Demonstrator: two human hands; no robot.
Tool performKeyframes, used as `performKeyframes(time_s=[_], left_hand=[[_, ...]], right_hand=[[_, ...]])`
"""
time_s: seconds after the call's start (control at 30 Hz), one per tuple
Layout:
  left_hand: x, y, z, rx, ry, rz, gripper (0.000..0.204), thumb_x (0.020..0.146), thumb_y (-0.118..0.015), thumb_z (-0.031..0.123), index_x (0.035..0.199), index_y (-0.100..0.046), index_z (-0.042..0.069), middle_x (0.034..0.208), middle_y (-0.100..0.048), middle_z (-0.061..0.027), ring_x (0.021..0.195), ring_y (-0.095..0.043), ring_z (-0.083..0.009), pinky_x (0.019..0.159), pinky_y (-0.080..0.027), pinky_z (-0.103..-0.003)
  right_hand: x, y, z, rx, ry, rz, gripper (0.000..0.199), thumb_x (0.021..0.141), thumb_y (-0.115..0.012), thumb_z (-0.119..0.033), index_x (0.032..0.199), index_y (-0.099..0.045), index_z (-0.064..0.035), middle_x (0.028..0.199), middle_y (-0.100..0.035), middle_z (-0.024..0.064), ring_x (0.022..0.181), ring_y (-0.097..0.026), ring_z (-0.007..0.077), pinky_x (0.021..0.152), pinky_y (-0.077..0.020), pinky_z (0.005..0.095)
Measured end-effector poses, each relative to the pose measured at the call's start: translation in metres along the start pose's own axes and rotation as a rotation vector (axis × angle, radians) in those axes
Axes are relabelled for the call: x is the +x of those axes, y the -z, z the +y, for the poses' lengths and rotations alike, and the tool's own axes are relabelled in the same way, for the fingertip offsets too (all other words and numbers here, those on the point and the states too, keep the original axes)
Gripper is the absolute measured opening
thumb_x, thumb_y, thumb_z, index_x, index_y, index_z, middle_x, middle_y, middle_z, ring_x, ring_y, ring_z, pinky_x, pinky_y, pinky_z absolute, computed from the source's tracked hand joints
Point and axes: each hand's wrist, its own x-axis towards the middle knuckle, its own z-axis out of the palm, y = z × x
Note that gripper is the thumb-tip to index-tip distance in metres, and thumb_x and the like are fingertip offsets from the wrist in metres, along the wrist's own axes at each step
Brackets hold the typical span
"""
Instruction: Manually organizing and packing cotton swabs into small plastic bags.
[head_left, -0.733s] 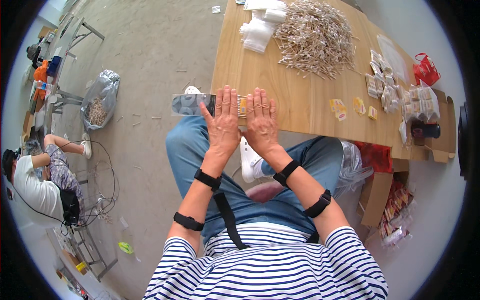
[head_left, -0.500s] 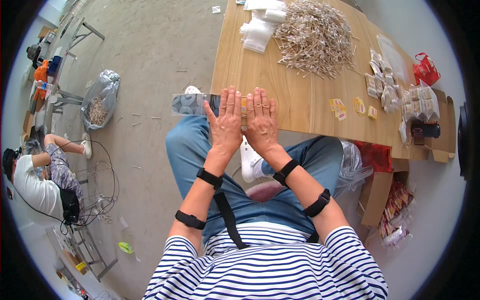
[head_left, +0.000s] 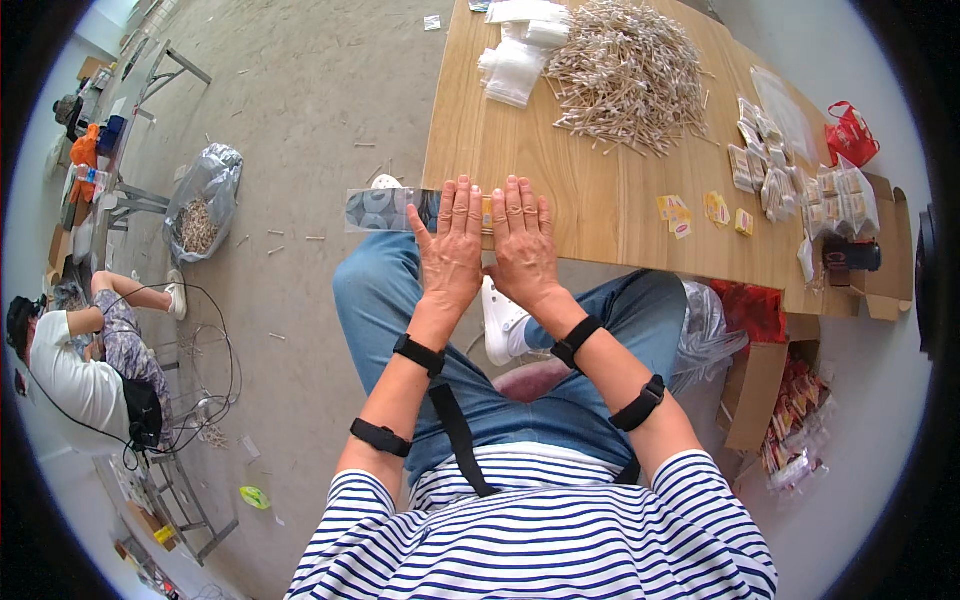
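My left hand (head_left: 452, 245) lies flat, palm down, at the near left corner of the wooden table (head_left: 600, 190), thumb spread to the side. Beside it my right hand (head_left: 524, 245) is flat too, fingers stretched out. Under my left hand runs a see-through plastic strip (head_left: 385, 210) that juts past the table's left edge. A sliver of something yellow (head_left: 487, 213) shows in the narrow gap between my hands; what it is stays mostly hidden beneath them. Neither hand grips anything.
Farther back are a heap of cotton swabs (head_left: 635, 75) and white plastic bags (head_left: 515, 70). Yellow cards (head_left: 675, 215) and packed swab bundles (head_left: 760, 150) lie to the right. A swab-filled sack (head_left: 200, 220) stands on the floor; a person (head_left: 85, 365) sits at left.
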Motion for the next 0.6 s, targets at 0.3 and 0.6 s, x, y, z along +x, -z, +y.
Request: performKeyframes(time_s=[0.3,0.6], left_hand=[[-0.004,-0.004,0.002,-0.043,-0.014,0.031,0.106,0.068,-0.079,0.014,0.159,-0.025,0.008,0.167,-0.02,-0.0089,0.156,-0.013,-0.0237,0.12,0.004,-0.065],[-0.002,0.004,0.005,-0.053,-0.003,-0.013,0.103,0.069,-0.077,0.012,0.158,-0.026,0.008,0.167,-0.02,-0.0088,0.156,-0.014,-0.0233,0.12,0.002,-0.064]], right_hand=[[-0.001,-0.007,0.003,-0.017,0.026,0.076,0.109,0.063,-0.087,-0.028,0.151,-0.032,0.004,0.16,-0.026,0.0251,0.153,-0.018,0.0387,0.124,-0.0142,0.0519],[0.001,0.002,0.011,0.028,0.093,-0.034,0.096,0.07,-0.076,-0.015,0.153,-0.032,0.0012,0.162,-0.025,0.0214,0.154,-0.016,0.0359,0.125,-0.0105,0.0516]])
